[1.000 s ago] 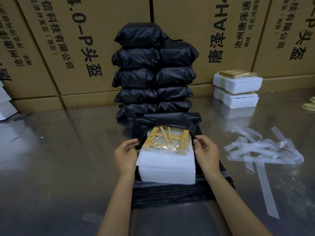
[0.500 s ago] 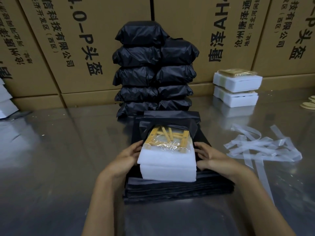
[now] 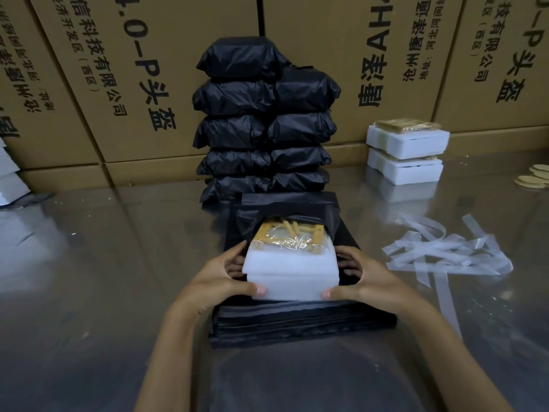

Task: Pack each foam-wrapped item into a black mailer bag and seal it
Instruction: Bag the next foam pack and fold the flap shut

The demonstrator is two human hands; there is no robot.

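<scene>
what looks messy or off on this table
Only the loose clear strips, lying tangled on the table right of the bag pile. The packed stack leans slightly but stands. The foam item sits square between both hands.

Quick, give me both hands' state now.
Left hand: grips the foam pack.
Right hand: grips the same foam pack.

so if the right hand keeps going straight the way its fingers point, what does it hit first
Probably the white foam-wrapped item itself: the right hand grips its right side with fingers pointing inward. Beyond that sits the left hand on the opposite side.
</scene>
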